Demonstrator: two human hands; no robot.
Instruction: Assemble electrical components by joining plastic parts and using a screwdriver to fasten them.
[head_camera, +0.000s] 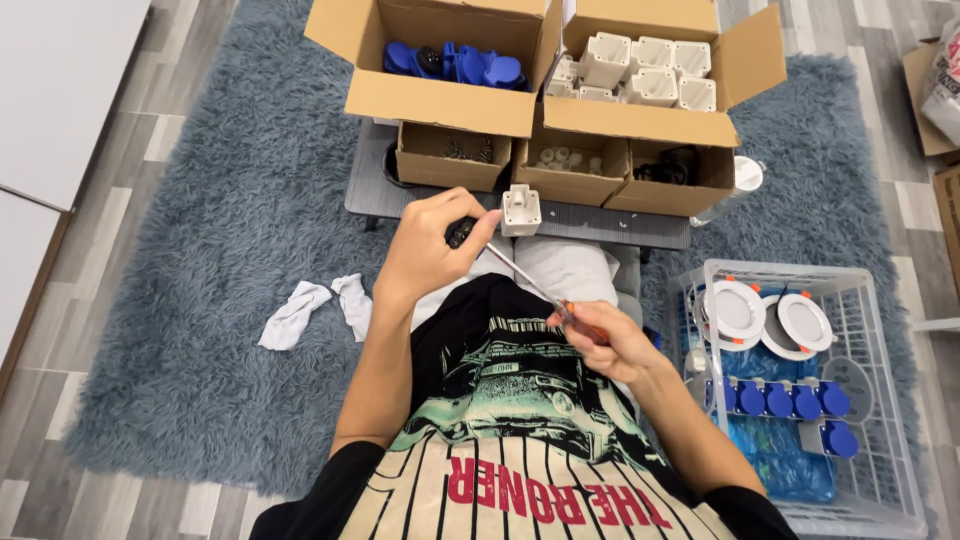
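We are in a home room turned into a small assembly spot. We sit on a shaggy grey-blue rug laid over wood-look plank flooring, at a low grey counter. Open cardboard boxes sort parts by kind: blue caps, white square housings, small screws. A white wire basket beside us holds round white lamp fittings.
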